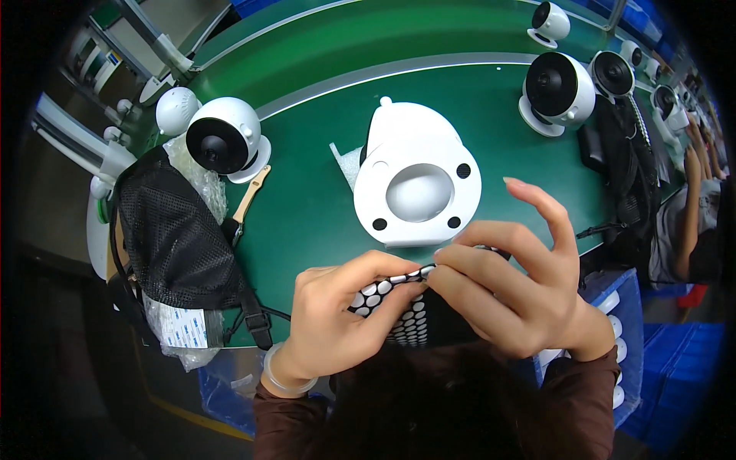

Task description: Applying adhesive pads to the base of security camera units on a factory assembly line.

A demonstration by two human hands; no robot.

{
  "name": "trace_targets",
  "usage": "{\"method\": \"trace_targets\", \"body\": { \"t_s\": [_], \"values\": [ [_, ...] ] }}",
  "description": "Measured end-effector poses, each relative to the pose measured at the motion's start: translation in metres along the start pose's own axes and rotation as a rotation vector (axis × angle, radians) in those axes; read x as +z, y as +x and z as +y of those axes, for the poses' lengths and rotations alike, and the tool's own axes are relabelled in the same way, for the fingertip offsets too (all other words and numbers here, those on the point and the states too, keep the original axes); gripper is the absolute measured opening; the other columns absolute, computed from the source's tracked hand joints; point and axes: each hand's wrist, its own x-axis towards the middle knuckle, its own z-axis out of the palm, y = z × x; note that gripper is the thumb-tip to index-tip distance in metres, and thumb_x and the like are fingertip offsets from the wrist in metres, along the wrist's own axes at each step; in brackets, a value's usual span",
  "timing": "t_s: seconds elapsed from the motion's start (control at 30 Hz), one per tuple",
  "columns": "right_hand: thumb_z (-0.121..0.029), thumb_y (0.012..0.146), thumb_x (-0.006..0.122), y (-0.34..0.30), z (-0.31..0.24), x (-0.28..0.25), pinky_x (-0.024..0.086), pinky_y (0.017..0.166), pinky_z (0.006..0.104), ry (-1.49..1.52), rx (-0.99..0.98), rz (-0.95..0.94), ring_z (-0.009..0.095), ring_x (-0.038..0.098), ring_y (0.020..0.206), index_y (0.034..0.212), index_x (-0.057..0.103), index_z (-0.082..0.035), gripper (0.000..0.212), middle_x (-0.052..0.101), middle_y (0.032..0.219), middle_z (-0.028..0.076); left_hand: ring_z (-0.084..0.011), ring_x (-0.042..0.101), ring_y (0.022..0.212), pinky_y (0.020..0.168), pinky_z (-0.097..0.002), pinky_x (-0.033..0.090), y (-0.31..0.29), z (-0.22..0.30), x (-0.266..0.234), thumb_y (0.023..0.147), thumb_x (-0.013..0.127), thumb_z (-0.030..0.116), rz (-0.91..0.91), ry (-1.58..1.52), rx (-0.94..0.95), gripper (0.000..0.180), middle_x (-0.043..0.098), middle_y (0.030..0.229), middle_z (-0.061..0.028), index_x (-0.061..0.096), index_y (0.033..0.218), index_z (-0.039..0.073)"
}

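Low in the middle, my left hand (pixel 330 310) is closed on a sheet of round pads (pixel 410 326), black with rows of whitish dots. Its thumb and fingers bend the sheet's upper edge. My right hand (pixel 514 287) pinches at that same edge with thumb and forefinger, its little finger raised; whether a single pad is between the fingertips is hidden. Just beyond both hands, a white round camera housing (pixel 418 130) lies with its base facing up. Three black round pads (pixel 463 171) sit on the base around an oval opening. Neither hand touches the housing.
Finished-looking white ball cameras (pixel 222 138) stand at the left and more (pixel 556 88) at the right. A black mesh bag (pixel 172 230), a wooden-handled brush (pixel 253 195) and bubble wrap (pixel 207 180) lie left. Blue bins (pixel 629 345) hold white parts below right. Another person's arm (pixel 694 184) shows far right.
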Motion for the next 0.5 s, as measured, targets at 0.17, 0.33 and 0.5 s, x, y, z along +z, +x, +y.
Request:
{"method": "trace_targets", "body": {
  "t_s": [0.17,0.33,0.5],
  "values": [
    [-0.008,0.064,0.064,0.006,-0.001,-0.023,0.040,0.087,0.0463,0.279,0.217,-0.063,0.017,0.060,0.077,0.072,0.061,-0.013,0.010,0.064,0.081,0.000,-0.0165,0.063,0.065,0.058,-0.0238,0.046,-0.008,-0.016,-0.006,0.066,0.068,-0.002,0.067,0.048,-0.052,0.014,0.064,0.076,-0.0125,0.064,0.080,-0.001],
    [0.000,0.069,0.063,0.031,0.034,0.015,0.044,0.074,0.0289,0.467,0.305,0.086,0.022,0.059,0.084,0.076,0.058,0.001,0.009,0.062,0.092,0.014,-0.0185,0.062,0.072,0.063,-0.0252,0.047,-0.008,-0.018,0.005,0.067,0.066,-0.004,0.189,0.151,0.019,0.015,0.060,0.095,-0.0159,0.064,0.081,-0.001],
    [0.000,0.071,0.061,0.045,0.029,0.025,0.045,0.067,0.0245,0.456,0.404,-0.012,0.016,0.060,0.075,0.076,0.058,0.002,0.006,0.063,0.089,0.014,-0.0196,0.062,0.065,0.057,-0.0237,0.047,-0.005,-0.023,0.015,0.067,0.067,-0.003,0.243,0.108,0.052,0.013,0.062,0.083,-0.0122,0.062,0.080,-0.001]
  ]
}}
